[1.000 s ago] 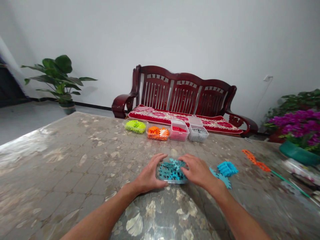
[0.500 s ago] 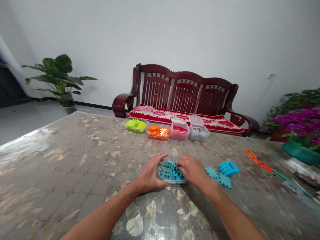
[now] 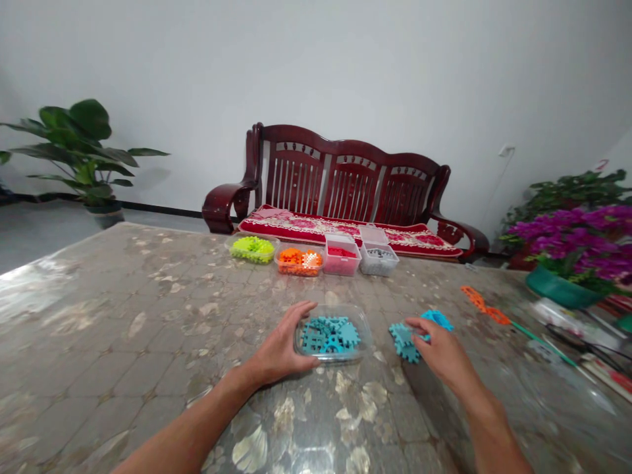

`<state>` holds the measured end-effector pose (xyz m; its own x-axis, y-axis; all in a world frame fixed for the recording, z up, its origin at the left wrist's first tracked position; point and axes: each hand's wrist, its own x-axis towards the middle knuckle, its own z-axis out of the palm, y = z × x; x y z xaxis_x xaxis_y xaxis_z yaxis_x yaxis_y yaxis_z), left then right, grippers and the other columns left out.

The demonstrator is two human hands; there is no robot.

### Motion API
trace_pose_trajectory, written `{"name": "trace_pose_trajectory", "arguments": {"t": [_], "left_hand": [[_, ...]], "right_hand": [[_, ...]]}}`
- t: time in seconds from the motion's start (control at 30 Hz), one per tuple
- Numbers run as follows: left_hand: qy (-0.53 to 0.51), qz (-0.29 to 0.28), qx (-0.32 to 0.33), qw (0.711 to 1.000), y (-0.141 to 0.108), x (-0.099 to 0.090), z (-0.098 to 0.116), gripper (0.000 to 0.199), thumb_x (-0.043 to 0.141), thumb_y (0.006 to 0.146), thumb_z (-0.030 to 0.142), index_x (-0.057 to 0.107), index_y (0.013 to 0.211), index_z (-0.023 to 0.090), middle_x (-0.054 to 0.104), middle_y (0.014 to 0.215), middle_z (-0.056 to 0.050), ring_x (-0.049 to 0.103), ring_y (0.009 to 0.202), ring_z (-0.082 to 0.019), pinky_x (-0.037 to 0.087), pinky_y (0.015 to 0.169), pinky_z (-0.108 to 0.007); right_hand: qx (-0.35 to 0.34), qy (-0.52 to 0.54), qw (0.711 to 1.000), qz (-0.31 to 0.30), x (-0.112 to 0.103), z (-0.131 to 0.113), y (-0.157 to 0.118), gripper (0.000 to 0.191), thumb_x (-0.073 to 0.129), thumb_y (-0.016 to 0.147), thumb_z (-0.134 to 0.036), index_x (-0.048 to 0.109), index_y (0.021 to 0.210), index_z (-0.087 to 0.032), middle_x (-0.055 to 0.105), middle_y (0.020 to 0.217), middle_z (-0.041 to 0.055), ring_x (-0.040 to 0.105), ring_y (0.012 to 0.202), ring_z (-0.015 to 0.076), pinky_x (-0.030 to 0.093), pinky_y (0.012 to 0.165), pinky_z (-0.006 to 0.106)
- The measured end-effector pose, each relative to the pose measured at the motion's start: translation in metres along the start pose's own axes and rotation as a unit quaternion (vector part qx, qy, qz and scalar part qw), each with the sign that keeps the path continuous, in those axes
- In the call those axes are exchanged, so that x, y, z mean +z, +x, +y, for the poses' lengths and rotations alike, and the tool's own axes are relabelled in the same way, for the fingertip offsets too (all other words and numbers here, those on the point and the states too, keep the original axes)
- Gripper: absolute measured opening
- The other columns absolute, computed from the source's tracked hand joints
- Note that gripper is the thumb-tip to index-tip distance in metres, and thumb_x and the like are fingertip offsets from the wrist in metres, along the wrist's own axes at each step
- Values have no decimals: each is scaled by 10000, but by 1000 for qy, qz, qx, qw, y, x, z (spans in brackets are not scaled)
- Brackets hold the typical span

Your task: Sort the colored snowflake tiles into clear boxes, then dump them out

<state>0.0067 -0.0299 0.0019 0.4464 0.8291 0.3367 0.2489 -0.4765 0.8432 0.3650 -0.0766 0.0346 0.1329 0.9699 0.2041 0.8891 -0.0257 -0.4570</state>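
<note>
A clear plastic container [image 3: 364, 329] with teal and blue toothed pieces [image 3: 330, 334] in it stands near the middle of the table. My left hand [image 3: 286, 342] grips its left side, thumb at the front and fingers behind. To the right, my right hand [image 3: 437, 342] is at the flat teal toothed pieces [image 3: 403, 341], thumb and fingertips over their right part; whether it grips one is hidden. Just behind this hand lies a bright blue assembled piece [image 3: 437, 320], partly covered by the fingers.
Tubs of yellow-green [image 3: 253, 249], orange [image 3: 292, 261], red [image 3: 342, 254] and grey pieces [image 3: 379, 257] line the table's far side. At right are an orange-and-green item [image 3: 498, 316], cables and a flower pot [image 3: 563, 289]. Behind stands a wooden bench [image 3: 350, 178].
My right hand has left the container and moved right to the flat teal pieces. My left hand still holds the container. The camera view has turned slightly right.
</note>
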Motion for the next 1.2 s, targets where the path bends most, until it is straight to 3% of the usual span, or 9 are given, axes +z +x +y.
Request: {"name": "trace_pose_trajectory", "arguments": {"t": [0.17, 0.37, 0.67, 0.93, 1.07, 1.2], "left_hand": [[-14, -10, -18, 1000, -1, -1, 0, 930, 790, 626, 183, 360, 1450, 237, 388, 1488, -125, 502, 1303, -317, 405, 1126, -476], [-22, -5, -36, 999, -1, -2, 1, 940, 794, 616, 189, 360, 1449, 231, 407, 1477, -128, 504, 1309, -331, 410, 1119, -478], [-34, -7, -41, 999, 0, -2, 1, 953, 802, 616, 197, 351, 1456, 220, 407, 1474, -138, 489, 1327, -334, 396, 1127, -489], [-39, -6, -35, 999, 0, -2, 3, 966, 821, 597, 185, 372, 1452, 232, 412, 1472, -127, 505, 1307, -326, 403, 1129, -476], [-43, -9, -28, 999, -1, -1, 0, 990, 836, 599, 190, 353, 1462, 242, 402, 1482, -127, 500, 1314, -325, 394, 1136, -481], [-46, -10, -24, 999, -1, -2, -2, 1001, 846, 598, 200, 350, 1467, 236, 398, 1487, -126, 496, 1317, -323, 377, 1149, -483]], "right_hand": [[-6, -133, 990, -43, -7, 32, -24, 498, 535, 760, -225, 653, 1243, -193, 669, 1282, 113, 598, 1183, 296, 442, 1023, 426], [2, -185, 981, -57, 0, 23, -33, 515, 528, 784, -165, 618, 1291, -159, 638, 1312, 147, 581, 1186, 321, 434, 1022, 443], [7, -230, 969, -93, -12, 27, -30, 586, 544, 769, -195, 585, 1352, -162, 610, 1364, 132, 564, 1213, 324, 414, 1038, 431], [-15, -244, 963, -113, -13, 28, -30, 520, 564, 749, -282, 665, 1248, -181, 667, 1258, 135, 610, 1164, 325, 445, 1016, 436], [13, -221, 972, -78, -23, 18, -29, 443, 566, 746, -318, 698, 1154, -208, 690, 1199, 129, 652, 1085, 324, 482, 962, 445], [-22, -111, 993, -31, -33, -25, -24, 454, 571, 769, -389, 664, 1185, -232, 690, 1164, 93, 664, 1041, 273, 506, 931, 398]]}}
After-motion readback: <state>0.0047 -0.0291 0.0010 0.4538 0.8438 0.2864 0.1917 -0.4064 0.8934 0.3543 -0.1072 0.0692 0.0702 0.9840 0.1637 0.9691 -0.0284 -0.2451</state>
